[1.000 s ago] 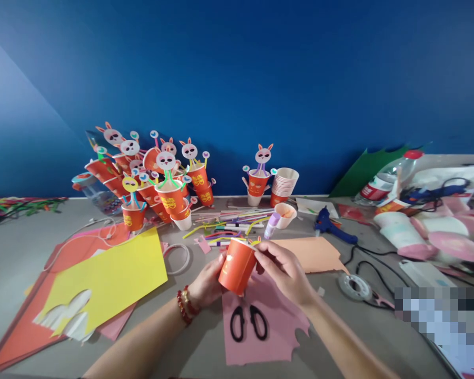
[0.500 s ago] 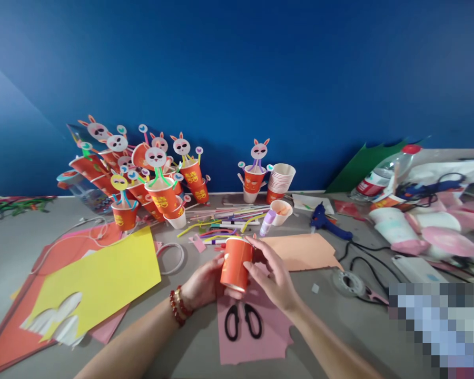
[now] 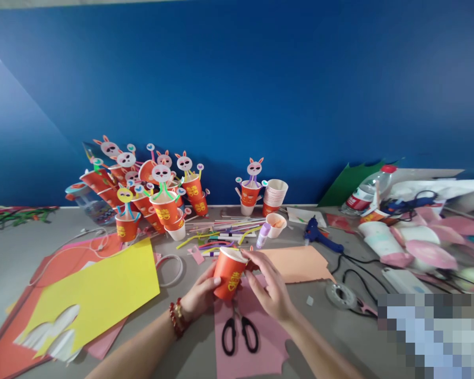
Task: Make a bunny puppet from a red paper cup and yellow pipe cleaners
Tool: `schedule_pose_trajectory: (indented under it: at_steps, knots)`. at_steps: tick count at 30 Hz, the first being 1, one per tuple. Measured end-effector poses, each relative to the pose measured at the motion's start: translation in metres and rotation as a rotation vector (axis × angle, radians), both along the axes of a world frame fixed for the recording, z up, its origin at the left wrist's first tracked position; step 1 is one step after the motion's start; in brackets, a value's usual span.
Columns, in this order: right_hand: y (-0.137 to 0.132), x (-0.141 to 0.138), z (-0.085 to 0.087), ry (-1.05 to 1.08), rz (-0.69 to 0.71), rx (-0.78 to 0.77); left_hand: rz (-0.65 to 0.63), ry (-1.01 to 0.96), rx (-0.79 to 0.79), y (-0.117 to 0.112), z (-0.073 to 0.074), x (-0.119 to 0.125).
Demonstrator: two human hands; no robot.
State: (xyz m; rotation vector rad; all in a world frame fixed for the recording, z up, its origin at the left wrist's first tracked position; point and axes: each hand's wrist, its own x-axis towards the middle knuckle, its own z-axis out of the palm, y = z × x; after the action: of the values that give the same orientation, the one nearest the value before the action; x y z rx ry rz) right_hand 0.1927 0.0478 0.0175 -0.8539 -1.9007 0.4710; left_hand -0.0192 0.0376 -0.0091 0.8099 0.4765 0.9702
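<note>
My left hand, with a red bead bracelet on the wrist, grips an orange paper cup from the left side, just above the table. The cup stands nearly upright, its gold emblem facing me. My right hand touches the cup's right rim and side with curled fingers. Under both hands lies a pink paper sheet with black scissors on it.
A yellow sheet lies over orange paper at left. Several bunny cup figures stand at the back left, one more beside a cup stack. Straws, a glue stick, a blue glue gun, tape and clutter fill the right.
The cup has been turned between my hands, so the gold emblem now faces me. My right hand has shifted from the cup's top edge down along its right side.
</note>
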Motion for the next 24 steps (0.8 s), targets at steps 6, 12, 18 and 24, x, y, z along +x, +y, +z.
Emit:
schedule_pose_trajectory:
  at_steps: [6, 12, 18, 24]
  knots:
    - [0.002, 0.001, 0.000, -0.059, 0.050, 0.028, 0.008, 0.010, 0.057, -0.002, 0.001, -0.001]
    - [-0.003, -0.001, 0.017, -0.369, 0.032, -0.296, 0.431, 0.118, 0.086, 0.004, 0.006, -0.003]
    - [-0.022, -0.012, 0.018, -0.813, 0.308, -0.284, 0.617, 0.177, 0.070, 0.010, 0.006, -0.003]
    - [-0.035, -0.027, 0.019, -0.954, 0.290, -0.159, 0.628, 0.193, 0.029, 0.009, 0.006, 0.000]
